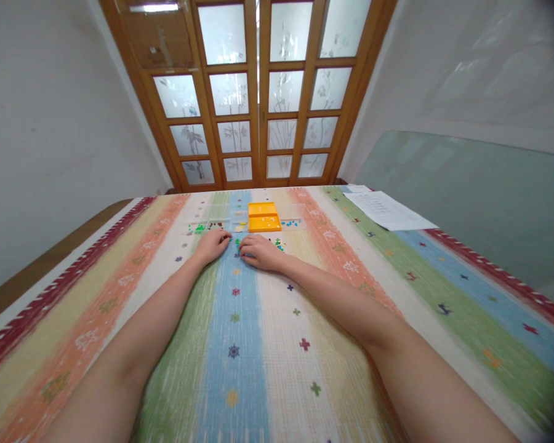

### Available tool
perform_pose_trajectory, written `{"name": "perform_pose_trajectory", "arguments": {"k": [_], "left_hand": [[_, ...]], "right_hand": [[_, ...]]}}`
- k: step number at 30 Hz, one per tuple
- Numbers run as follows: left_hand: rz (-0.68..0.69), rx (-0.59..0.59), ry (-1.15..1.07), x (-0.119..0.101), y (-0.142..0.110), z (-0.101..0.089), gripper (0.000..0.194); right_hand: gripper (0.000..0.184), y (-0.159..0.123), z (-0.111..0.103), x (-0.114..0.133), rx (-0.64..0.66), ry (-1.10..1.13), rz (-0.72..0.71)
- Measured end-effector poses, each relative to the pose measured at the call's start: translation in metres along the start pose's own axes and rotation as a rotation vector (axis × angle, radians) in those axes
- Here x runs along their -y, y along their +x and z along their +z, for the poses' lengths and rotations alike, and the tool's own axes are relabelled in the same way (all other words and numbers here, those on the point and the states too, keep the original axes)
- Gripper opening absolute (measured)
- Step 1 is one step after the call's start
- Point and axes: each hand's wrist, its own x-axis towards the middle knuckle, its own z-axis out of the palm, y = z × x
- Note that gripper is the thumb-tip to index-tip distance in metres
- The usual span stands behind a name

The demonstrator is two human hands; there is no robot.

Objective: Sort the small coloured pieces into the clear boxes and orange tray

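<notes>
My left hand (212, 245) rests on the cloth in front of the clear boxes, its fingers curled together toward the middle. My right hand (260, 252) faces it across a narrow gap, fingers bent and closed. Whatever either hand pinches is too small to make out. Tiny green and blue pieces (237, 244) show by the right fingertips. More small mixed-colour pieces (278, 244) lie just behind that hand. Beyond both hands stands an orange box (264, 223) with its lid raised, and a few pale bits lie in it.
Clear boxes beside the orange one hold green pieces (196, 227), dark brown pieces (216, 226), yellow pieces (240, 227) and blue pieces (290, 223). Printed paper sheets (388, 210) lie at the right far edge of the striped tablecloth (277, 344). Wooden glass-paned doors (258, 117) stand behind.
</notes>
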Motion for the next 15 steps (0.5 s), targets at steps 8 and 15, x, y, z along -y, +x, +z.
{"name": "perform_pose_trajectory", "arguments": {"k": [8,15], "left_hand": [[0.02,0.035,0.058,0.0,0.001,-0.002,0.021],[-0.003,0.039,0.047,-0.003,0.0,-0.004,0.016]], "right_hand": [[0.012,-0.01,-0.012,-0.032,-0.217,0.021,0.263],[0.015,-0.043,-0.045,-0.085,-0.467,-0.061,0.703]]}}
